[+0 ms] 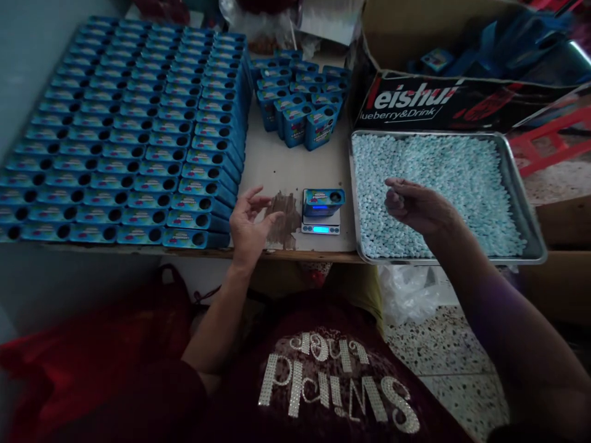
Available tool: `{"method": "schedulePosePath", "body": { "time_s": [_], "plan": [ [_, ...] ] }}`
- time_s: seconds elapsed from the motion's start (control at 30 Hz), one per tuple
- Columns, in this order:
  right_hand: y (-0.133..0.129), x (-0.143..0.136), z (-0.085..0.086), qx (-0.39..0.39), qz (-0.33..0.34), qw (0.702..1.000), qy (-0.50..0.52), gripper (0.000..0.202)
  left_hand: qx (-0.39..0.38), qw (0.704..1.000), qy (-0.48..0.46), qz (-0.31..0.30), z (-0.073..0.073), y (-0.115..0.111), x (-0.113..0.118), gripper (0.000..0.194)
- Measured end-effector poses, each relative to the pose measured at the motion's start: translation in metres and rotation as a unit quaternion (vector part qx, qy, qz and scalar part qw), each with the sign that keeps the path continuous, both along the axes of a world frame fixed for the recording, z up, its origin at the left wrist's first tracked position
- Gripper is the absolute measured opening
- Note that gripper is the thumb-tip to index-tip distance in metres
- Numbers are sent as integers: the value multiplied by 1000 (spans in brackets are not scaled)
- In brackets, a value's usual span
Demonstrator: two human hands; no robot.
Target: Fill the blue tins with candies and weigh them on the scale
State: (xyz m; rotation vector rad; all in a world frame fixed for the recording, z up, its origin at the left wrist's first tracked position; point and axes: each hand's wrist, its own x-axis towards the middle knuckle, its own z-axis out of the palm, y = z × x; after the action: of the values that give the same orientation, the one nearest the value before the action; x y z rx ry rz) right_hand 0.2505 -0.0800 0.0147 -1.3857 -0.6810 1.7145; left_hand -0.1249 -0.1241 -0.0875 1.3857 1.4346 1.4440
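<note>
On the table near its front edge is a small digital scale [321, 228] with a lit blue display. A blue box [324, 202] with a dark round hole in its top stands on the scale. To the left of the scale, my left hand [252, 224] is held with its fingers apart and nothing in them. My right hand [410, 203] is over a metal tray [512, 166] of small pale blue-green pieces. Its fingers are curled together, and what they hold, if anything, is hidden.
Rows of blue boxes [133, 123] fill the table's left side. More boxes [295, 120] stand loosely grouped behind the scale. A large black carton [443, 101] holding blue items stands behind the tray. A red plastic frame [549, 141] is at the right.
</note>
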Motion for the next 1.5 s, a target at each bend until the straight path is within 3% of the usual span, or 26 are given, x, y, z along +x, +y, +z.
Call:
{"method": "schedulePosePath", "body": {
  "time_s": [0.27, 0.43, 0.7, 0.93, 1.07, 1.2, 1.37, 1.5],
  "plan": [
    [2, -38, 25, 23, 33, 999, -28, 20, 39, 999, 13, -18, 11, 0, 5, 69],
    [-5, -54, 34, 42, 53, 994, -81, 8, 20, 999, 11, -31, 11, 0, 6, 73],
    [-6, -78, 43, 88, 113, 986, -84, 13, 24, 999, 4, -43, 16, 2, 20, 57],
    [0, -81, 39, 99, 132, 984, -67, 16, 6, 998, -21, -52, 18, 2, 24, 52],
    [2, -68, 37, 102, 129, 984, -62, 22, -16, 998, -15, -54, 7, 4, 30, 60],
    [2, -55, 48, 125, 115, 982, -85, 23, -29, 996, 6, -79, -3, 10, 44, 71],
    [2, -67, 54, 177, 195, 949, -176, 24, -43, 993, 26, -105, 7, 20, 63, 84],
    [12, -80, 41, 223, 291, 884, -291, 23, -53, 994, 13, -94, 17, 19, 56, 80]
  ]
}}
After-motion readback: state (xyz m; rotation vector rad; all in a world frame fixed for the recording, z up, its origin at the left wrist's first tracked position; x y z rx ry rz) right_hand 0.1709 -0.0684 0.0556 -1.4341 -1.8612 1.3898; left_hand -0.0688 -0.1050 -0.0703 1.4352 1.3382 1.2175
